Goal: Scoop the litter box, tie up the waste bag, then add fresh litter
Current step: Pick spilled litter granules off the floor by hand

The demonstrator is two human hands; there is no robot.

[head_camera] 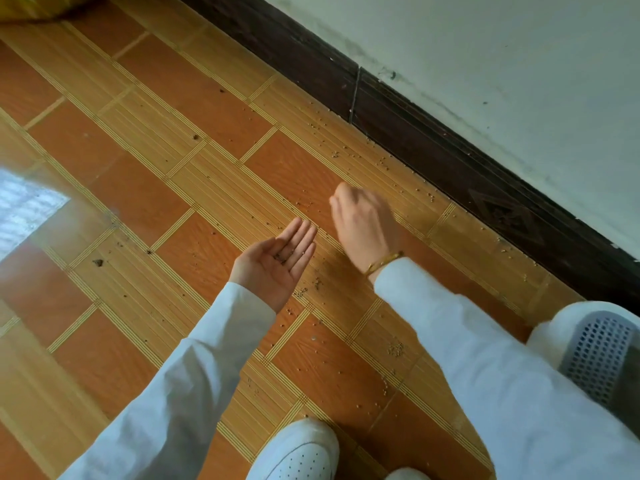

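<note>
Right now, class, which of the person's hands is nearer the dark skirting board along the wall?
Right. The right hand reaches over the floor towards the skirting board; the left hand, palm up, sits further back.

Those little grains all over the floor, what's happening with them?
A person crouches over the tiled floor, apparently gathering spilled litter grains by hand. The left hand is held open, palm up, with a few grains on it. The right hand reaches down toward the grains near the dark baseboard. Many grains remain scattered. A grey perforated scoop lies at the right edge.
</note>
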